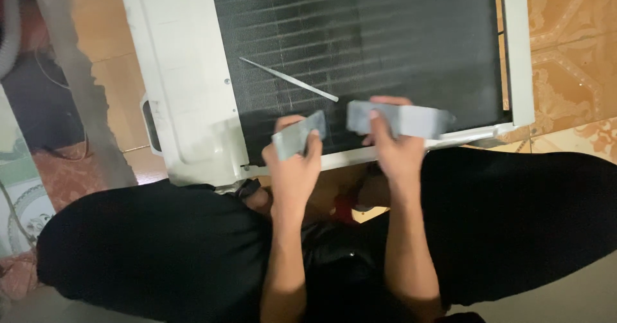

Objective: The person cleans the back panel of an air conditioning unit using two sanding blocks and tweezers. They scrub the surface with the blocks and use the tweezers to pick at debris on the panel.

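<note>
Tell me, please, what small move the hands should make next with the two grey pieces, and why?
Probably bring the pieces together. The left hand holds the smaller grey piece, the right hand the longer grey piece; their near ends face each other with a small gap, above the dark finned panel.

No packages, labels, signs or screens visible anywhere in frame, including near the fingers of either hand.
</note>
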